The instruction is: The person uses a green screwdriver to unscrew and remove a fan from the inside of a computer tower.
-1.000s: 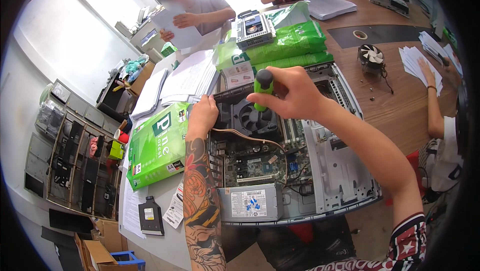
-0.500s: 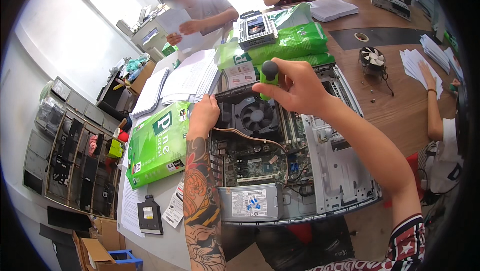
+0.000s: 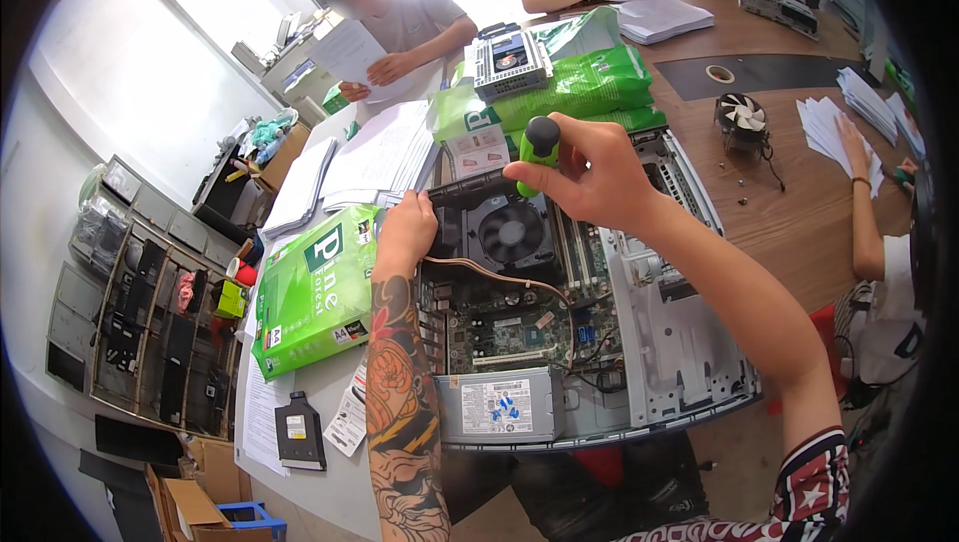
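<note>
Right grip (image 3: 599, 174) is clamped on a green-handled screwdriver (image 3: 539, 154) with a rounded black end, held beside the black cooling fan (image 3: 513, 234). Opened on the counter (image 3: 799, 227), the silvery computer case (image 3: 689, 347) is touched at its left edge by the left grip (image 3: 404, 229), whose closure cannot be told.

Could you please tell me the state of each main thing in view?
Screwdriver: gripped in the right hand, handle up
Computer case: open, insides showing
Left hand: at the case's far left corner
Black fan: sitting inside the case
Power supply: label facing up
White-bladed fan: outside the case
Tape roll: lying flat
Cardboard box: open
</note>
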Demonstrator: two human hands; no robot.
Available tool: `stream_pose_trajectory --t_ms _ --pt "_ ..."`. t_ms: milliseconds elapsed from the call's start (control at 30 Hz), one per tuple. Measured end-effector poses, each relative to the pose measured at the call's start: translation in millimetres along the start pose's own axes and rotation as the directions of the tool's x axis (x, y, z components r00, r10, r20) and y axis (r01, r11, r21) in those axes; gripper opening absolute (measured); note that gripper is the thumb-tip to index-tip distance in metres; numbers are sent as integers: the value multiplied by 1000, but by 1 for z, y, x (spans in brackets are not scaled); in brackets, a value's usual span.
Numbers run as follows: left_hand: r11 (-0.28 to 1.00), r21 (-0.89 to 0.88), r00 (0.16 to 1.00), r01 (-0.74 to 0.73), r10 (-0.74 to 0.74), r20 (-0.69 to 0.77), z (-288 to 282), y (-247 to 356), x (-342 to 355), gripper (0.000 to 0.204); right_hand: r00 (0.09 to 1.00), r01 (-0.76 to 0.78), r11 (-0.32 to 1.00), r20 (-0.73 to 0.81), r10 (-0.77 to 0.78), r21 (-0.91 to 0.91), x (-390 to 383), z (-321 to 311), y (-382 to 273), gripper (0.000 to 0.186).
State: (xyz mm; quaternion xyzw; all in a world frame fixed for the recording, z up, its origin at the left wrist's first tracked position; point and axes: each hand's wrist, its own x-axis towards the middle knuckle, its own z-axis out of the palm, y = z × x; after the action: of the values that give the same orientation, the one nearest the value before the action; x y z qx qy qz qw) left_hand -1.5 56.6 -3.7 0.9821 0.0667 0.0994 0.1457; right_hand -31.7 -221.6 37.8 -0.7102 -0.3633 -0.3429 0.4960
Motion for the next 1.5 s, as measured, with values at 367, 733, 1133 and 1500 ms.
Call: stream_pose_trajectory --t_ms 367,733,1133,1500 --pt "1000 -4 1000 3 -3 9 -1 0 -1 42 999 42 999 4 -42 -24 2 -2 0 35" --pt "999 8 998 -54 54 -30 2 -3 -1 40 998 56 998 -1 -57 -37 2 -1 -1 36" --pt "998 3 998 -55 55 -24 3 -4 1 42 996 -67 998 -54 67 -10 3 -4 3 36" --pt "1000 -2 1000 -18 18 -13 1 0 -2 42 997 68 997 -27 -69 -31 2 -2 -3 37"
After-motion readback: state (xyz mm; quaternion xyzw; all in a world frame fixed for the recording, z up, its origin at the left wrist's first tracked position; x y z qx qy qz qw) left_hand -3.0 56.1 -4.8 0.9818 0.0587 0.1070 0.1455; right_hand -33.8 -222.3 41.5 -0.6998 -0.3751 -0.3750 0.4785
